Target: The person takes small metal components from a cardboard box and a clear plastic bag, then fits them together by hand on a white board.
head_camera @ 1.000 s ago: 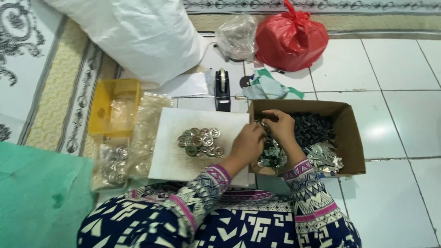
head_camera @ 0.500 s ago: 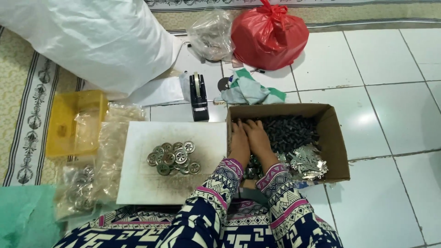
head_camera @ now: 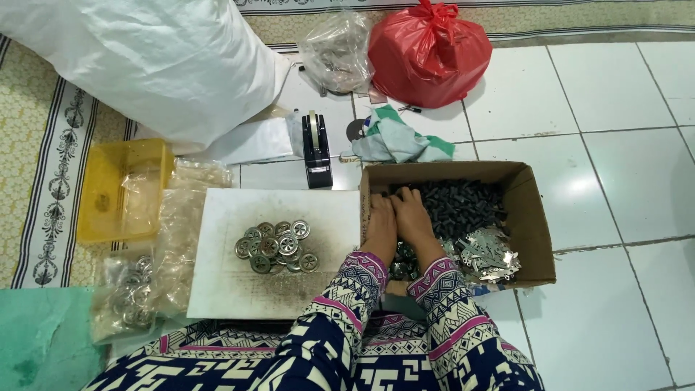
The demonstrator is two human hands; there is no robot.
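Brown cardboard walls close in on both hands: the left hand (head_camera: pixel 380 230) and right hand (head_camera: pixel 415 219) lie side by side, touching, palms down inside the open cardboard box (head_camera: pixel 532 217), pressed against its left wall with little room on that side and free space only toward the right half. Their fingertips reach into the heap of small dark grey parts (head_camera: pixel 460 205) filling the back of the box, while a pile of shiny metal pieces (head_camera: pixel 485 252) sits just right of the right wrist in the front corner. Whether the fingers grip anything cannot be told, since they curl down out of sight. Patterned sleeves (head_camera: pixel 434 289) cover what lies beneath the wrists. Left of the box, touching it, a white board (head_camera: pixel 232 289) carries a cluster of round metal discs (head_camera: pixel 277 246). Behind stands a black tape dispenser (head_camera: pixel 316 152); a yellow tray (head_camera: pixel 108 188) and clear plastic bags (head_camera: pixel 181 217) lie farther left, their contents hard to make out. A red bag (head_camera: pixel 431 54) and a big white sack (head_camera: pixel 145 65) crowd the far edge.
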